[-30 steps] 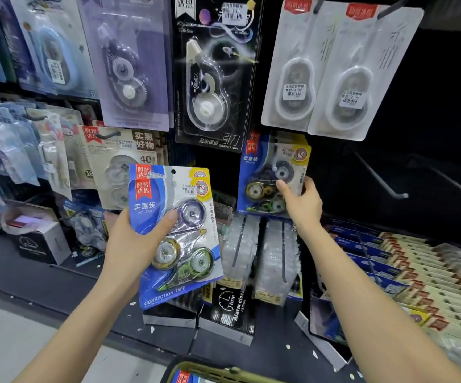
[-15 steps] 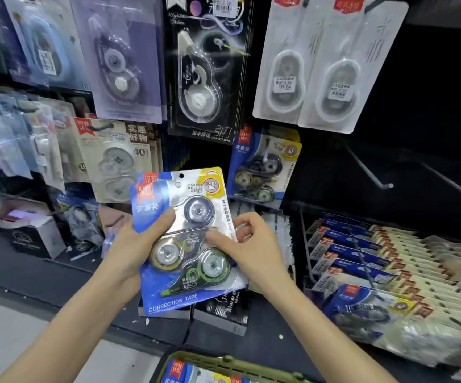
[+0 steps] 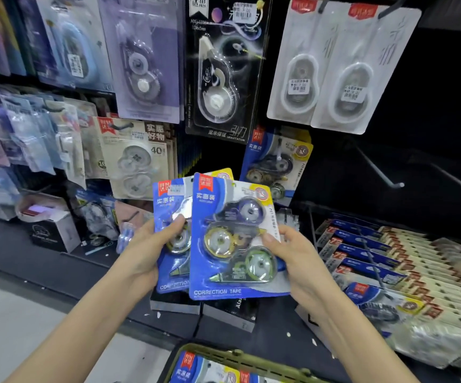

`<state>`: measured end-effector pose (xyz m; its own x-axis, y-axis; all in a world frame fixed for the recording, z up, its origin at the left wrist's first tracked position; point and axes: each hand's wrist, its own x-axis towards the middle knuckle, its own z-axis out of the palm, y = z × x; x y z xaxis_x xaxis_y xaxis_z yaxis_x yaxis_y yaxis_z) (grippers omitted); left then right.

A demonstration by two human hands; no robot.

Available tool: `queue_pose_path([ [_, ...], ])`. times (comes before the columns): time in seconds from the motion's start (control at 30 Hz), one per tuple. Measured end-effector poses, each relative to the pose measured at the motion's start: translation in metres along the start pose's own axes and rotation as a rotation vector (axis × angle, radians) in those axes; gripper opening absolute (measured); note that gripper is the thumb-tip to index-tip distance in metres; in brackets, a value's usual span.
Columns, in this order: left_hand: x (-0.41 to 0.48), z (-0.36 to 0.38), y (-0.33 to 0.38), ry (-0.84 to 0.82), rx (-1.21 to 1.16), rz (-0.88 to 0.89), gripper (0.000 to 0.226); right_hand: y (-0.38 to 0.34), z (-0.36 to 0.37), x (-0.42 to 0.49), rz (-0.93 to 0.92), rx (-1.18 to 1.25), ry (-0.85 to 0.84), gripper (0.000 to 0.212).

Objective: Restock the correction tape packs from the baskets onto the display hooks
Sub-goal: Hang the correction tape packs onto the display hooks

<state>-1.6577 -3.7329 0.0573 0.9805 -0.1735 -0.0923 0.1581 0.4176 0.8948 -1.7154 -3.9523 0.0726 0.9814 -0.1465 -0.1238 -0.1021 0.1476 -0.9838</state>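
- Your right hand [image 3: 292, 255] pinches the front pack [image 3: 232, 272] at its right edge, thumb over the blister. Your left hand [image 3: 143, 252] grips the rear pack [image 3: 169, 201], tucked behind it.
- Both look light: stiff card, slick plastic bubble. Hold the card edges and keep the top free for the hook.
- Above your right fingers hang matching packs [image 3: 276, 164]; a bare hook [image 3: 375, 167] juts further right.
- Below your fingers sit the basket [image 3: 223, 355], holding more packs, and the dark shelf [image 3: 30, 258].
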Motion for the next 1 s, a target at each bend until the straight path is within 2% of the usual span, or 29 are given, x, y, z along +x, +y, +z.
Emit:
queue_pose_path([
  [0.13, 0.0, -0.004, 0.004, 0.052, 0.025, 0.058, 0.043, 0.004, -0.024, -0.007, -0.054, 0.088, -0.018, 0.039],
  [0.23, 0.003, -0.011, 0.006, 0.122, 0.102, 0.129, 0.028, -0.001, -0.04, -0.011, -0.163, 0.024, 0.019, 0.073],
  [0.27, 0.005, -0.013, 0.006, 0.146, 0.14, 0.16, 0.026, -0.004, -0.044, -0.012, -0.206, -0.015, 0.04, 0.072],
  [0.3, 0.006, -0.015, 0.006, 0.168, 0.176, 0.189, 0.027, -0.007, -0.047, -0.013, -0.248, -0.052, 0.069, 0.063],
  [0.4, 0.007, -0.016, 0.006, 0.206, 0.255, 0.246, 0.03, -0.019, -0.048, -0.012, -0.317, -0.066, 0.14, 0.017],
  [0.43, 0.007, -0.015, 0.006, 0.214, 0.277, 0.255, 0.028, -0.022, -0.048, -0.011, -0.332, -0.063, 0.156, 0.009],
  [0.73, 0.008, -0.018, 0.004, 0.211, 0.299, 0.231, 0.038, -0.034, -0.04, -0.003, -0.384, -0.078, 0.236, 0.006],
  [1.0, 0.009, -0.016, 0.005, 0.22, 0.282, 0.224, 0.03, -0.025, -0.038, -0.007, -0.443, -0.084, 0.331, 0.006],
])
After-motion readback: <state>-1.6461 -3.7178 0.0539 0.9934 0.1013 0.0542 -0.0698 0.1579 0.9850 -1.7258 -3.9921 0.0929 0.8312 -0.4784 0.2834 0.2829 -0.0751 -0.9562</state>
